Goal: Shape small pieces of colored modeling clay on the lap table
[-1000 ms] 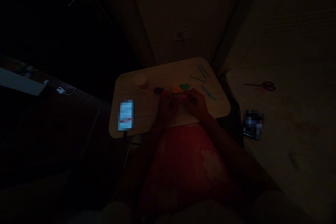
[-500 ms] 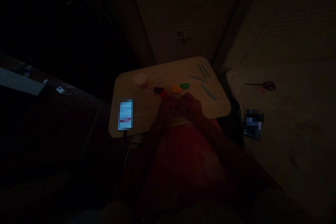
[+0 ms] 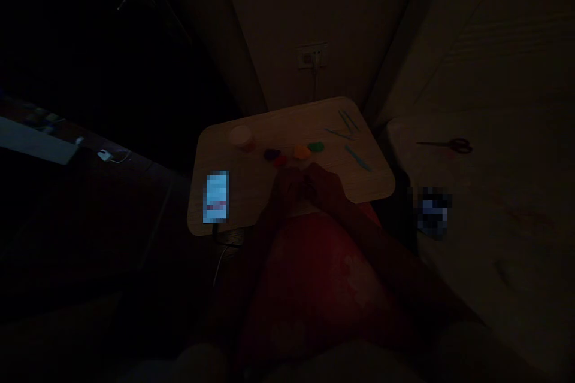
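Observation:
The scene is very dark. My left hand (image 3: 287, 190) and my right hand (image 3: 327, 187) are pressed close together over the near edge of a small wooden lap table (image 3: 251, 182), fingers curled inward. What they hold is too dark to name. Just beyond them lie small clay lumps: dark purple (image 3: 271, 154), red (image 3: 280, 160), orange (image 3: 302, 152) and green (image 3: 315, 146). A small round tub (image 3: 241, 137) stands left of the lumps. Thin teal sculpting tools (image 3: 358, 158) lie at the table's right end.
A lit phone (image 3: 217, 196) lies on the table's left front corner with a cable below it. Scissors (image 3: 447, 144) and another small device (image 3: 432, 210) lie on the pale surface to the right. A wall socket (image 3: 311, 57) sits behind the table.
Both hands have drawn a little nearer to me and closer together, away from the clay lumps. The picture has grown darker.

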The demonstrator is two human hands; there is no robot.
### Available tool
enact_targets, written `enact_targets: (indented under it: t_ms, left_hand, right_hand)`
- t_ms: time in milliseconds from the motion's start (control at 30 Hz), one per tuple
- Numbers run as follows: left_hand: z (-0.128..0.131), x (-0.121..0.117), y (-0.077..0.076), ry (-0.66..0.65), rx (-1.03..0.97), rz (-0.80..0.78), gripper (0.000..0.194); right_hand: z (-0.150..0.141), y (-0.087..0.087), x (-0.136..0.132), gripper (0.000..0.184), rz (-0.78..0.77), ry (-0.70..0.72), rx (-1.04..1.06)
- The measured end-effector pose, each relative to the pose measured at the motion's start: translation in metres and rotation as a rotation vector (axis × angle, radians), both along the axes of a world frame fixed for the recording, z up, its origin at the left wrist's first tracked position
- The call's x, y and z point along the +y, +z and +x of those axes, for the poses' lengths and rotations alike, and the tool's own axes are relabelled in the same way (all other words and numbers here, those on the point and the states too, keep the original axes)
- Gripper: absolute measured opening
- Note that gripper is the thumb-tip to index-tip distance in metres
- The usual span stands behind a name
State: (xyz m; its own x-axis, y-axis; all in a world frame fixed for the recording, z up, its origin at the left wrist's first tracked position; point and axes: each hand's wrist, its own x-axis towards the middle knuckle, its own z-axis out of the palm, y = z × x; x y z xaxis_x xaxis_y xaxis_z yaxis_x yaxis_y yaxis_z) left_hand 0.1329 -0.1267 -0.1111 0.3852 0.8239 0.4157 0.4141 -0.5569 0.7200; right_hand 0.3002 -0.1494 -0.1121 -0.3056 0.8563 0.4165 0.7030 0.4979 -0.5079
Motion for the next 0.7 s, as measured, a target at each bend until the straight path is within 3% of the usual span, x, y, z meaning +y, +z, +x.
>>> enact_targets:
  t_ms: [267,467,700]
  left_hand:
    - [0.0013,-0.0016,-0.0017,0.028,-0.155,-0.13,0.061]
    - [-0.0006,-0.0028,-0.0042,0.052,-0.279,-0.273,0.053]
    - [0.0013,0.0004,-0.001,0.046,-0.217,-0.161,0.059]
  right_hand:
    - [-0.0051,-0.0013,0.003,0.022,0.027,0.024,-0.027]
    - [-0.0021,-0.0025,0.0075,0.028,0.007,0.075,0.068]
    - [-0.0021,-0.0037,0.0084,0.039,-0.012,0.088,0.189]
